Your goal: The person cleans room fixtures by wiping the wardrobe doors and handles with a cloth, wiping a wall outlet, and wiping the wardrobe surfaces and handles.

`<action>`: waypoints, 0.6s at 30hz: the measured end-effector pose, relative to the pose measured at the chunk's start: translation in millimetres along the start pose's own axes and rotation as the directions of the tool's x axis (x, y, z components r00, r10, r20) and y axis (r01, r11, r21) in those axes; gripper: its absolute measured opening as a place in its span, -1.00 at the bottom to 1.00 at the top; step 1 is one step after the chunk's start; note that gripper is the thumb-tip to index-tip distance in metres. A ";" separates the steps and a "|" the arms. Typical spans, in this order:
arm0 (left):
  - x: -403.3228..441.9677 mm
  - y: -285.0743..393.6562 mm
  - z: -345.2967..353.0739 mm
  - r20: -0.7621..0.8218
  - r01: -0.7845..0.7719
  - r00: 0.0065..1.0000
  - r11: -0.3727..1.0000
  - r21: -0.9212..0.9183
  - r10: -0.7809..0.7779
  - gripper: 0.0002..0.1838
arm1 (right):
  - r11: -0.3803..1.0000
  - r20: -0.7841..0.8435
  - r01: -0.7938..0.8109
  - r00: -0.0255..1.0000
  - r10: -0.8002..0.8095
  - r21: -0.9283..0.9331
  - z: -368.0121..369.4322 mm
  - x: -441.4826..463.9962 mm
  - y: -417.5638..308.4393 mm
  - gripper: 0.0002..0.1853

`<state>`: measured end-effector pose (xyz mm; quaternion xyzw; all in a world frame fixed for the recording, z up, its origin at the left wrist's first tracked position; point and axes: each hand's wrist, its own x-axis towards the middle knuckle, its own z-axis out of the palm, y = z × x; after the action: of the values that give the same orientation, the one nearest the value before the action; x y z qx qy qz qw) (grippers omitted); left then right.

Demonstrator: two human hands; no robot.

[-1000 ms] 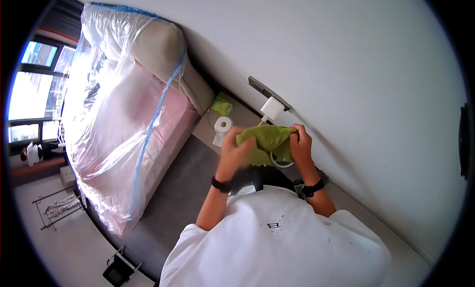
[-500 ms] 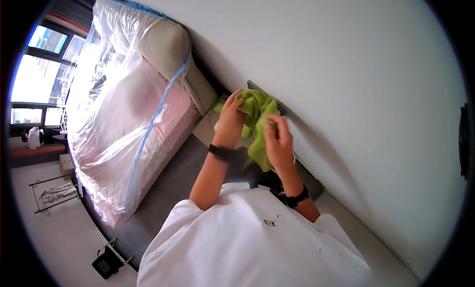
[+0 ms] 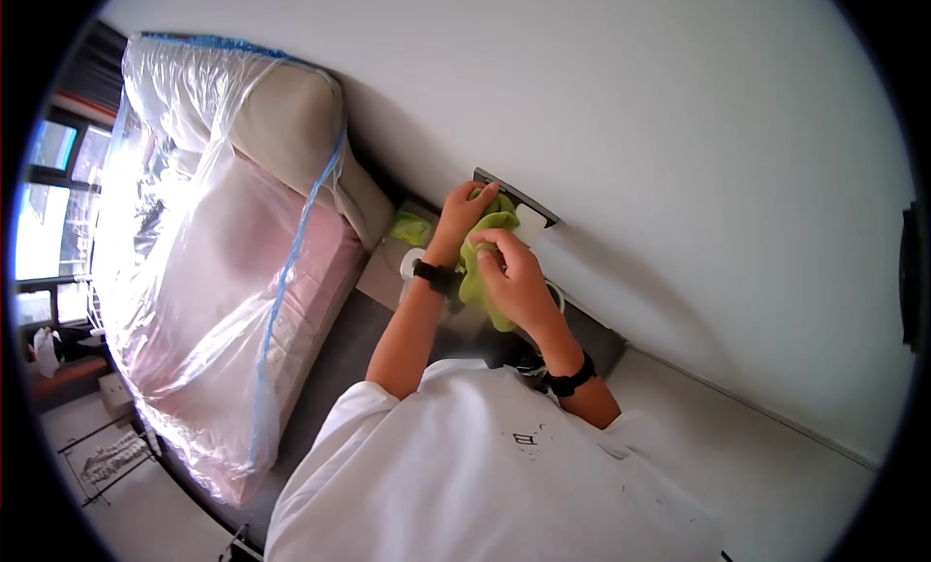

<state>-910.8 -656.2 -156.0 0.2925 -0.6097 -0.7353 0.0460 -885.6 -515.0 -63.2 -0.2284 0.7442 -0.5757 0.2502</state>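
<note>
- Green cloth (image 3: 471,279), one: we find it bunched near the centre of the view, in front of the person, its loose end hanging toward 6 o'clock.
- Left hand (image 3: 464,218), one: grip closed on the cloth's upper end; black band at the wrist.
- Right hand (image 3: 518,279), one: grip narrow, fingers and thumb on the cloth's middle, at 5 o'clock from the left hand; black band likewise.
- White plug block (image 3: 529,224), at the cloth's 2 o'clock, beside a dark wall strip (image 3: 502,191).
- Paper roll (image 3: 411,261), at 9 o'clock, and green packet (image 3: 412,229), at 10, both on the surface (image 3: 381,281).
- Bed (image 3: 233,203) under clear plastic, further toward 9 o'clock.
</note>
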 end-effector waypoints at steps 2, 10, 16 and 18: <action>2.9 -3.7 -0.8 0.066 0.012 0.998 1.000 0.028 -0.013 -0.61 | 0.996 -0.012 0.018 1.000 -0.020 -0.092 8.3 1.1 6.9 -0.80; 7.7 -1.8 -8.8 0.201 0.010 0.980 1.000 -0.024 -0.005 -0.55 | 0.966 -0.251 -0.123 0.966 0.064 -0.227 4.2 13.7 17.1 -0.74; 6.1 9.3 -21.8 0.336 0.081 0.941 0.991 -0.103 -0.042 -0.62 | 0.996 -0.501 -0.012 0.865 -0.034 -0.087 4.5 32.5 16.3 -0.50; 11.7 0.7 -25.1 0.315 -0.014 0.948 0.995 -0.097 0.044 -0.67 | 0.934 -0.432 -0.184 0.901 0.035 -0.308 -1.2 40.2 25.2 -0.41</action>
<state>-908.5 -683.1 -161.9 0.1590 -0.5785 -0.7995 -0.0279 -918.6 -533.4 -91.9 -0.0962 0.8805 -0.4583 0.0736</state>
